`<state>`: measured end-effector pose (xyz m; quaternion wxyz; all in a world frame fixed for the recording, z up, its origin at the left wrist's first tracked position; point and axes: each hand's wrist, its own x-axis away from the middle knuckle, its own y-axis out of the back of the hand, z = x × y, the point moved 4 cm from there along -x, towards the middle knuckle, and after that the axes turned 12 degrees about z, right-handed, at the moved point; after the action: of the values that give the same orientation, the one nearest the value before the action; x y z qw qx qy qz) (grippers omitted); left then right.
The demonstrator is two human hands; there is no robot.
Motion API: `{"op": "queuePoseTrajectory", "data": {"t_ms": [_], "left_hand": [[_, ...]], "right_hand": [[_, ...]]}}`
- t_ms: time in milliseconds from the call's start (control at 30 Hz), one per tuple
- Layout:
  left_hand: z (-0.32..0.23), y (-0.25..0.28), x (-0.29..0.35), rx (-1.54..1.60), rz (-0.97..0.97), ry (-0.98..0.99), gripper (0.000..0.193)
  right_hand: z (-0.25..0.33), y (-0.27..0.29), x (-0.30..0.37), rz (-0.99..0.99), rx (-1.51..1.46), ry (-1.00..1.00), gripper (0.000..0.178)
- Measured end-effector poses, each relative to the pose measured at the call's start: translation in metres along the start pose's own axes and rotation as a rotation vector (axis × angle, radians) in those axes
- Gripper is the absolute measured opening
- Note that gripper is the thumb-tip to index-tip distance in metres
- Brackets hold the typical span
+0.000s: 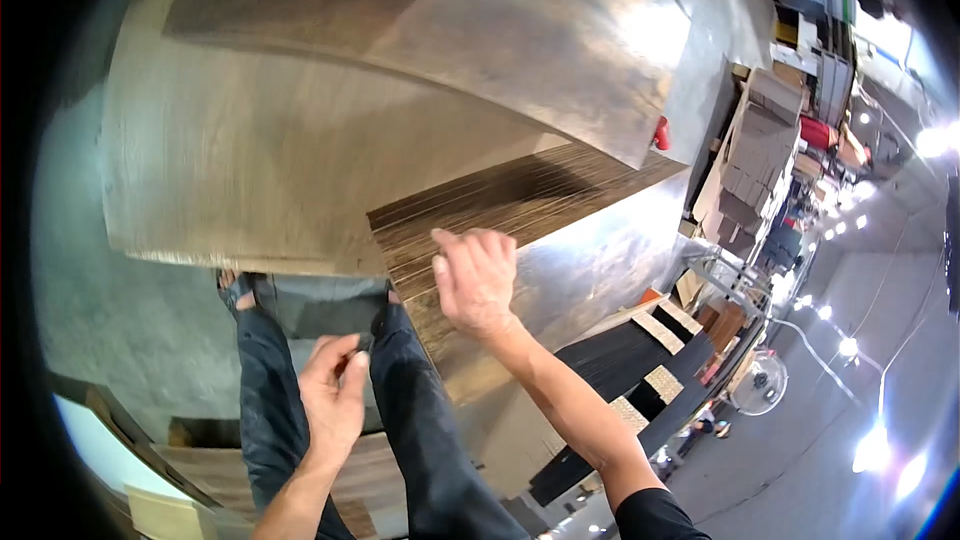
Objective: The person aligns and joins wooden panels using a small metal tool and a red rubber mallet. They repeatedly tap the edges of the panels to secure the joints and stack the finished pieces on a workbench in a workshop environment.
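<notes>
My right hand (476, 278) is over the edges of a stack of thin brown boards (540, 195), its fingers loosely bent and the thumb apart. I see nothing in it, and contact with the boards cannot be made out. Lower and to the left, my left hand (332, 395) hangs in front of my legs with half-curled fingers. Its thumb stands a little off the fingertips, and no held thing shows. Beyond both hands lies a large tan board (230, 160). A brown, glossy sheet (540, 30) lies aslant across its far part.
The stack's shiny side (600, 260) faces right. Dark panels with light woven-looking blocks (660, 383) stand at the lower right, near a fan (760, 383). Flattened cardboard (760, 145) is piled farther right. Wooden boards (205, 470) lie at the lower left, behind my legs.
</notes>
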<state>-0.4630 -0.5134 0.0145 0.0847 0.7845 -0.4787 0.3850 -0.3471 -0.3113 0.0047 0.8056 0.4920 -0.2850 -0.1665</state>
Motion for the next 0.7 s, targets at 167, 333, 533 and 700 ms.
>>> {"op": "queuePoseTrajectory", "data": {"t_ms": [167, 333, 533, 700], "left_hand": [[0.041, 0.007, 0.050, -0.015, -0.044, 0.258, 0.019], [0.058, 0.008, 0.093, 0.013, -0.075, 0.316, 0.016], [0.028, 0.030, 0.146, 0.047, -0.162, 0.322, 0.016], [-0.025, 0.033, 0.195, 0.053, -0.284, 0.292, 0.018]], "right_hand": [[-0.009, 0.009, 0.009, -0.016, -0.029, -0.004, 0.036], [-0.005, 0.026, 0.013, -0.176, -0.143, -0.043, 0.036], [0.047, 0.069, 0.076, -0.202, -0.596, -0.319, 0.032], [0.085, 0.093, 0.186, 0.037, -0.822, -0.350, 0.027]]}}
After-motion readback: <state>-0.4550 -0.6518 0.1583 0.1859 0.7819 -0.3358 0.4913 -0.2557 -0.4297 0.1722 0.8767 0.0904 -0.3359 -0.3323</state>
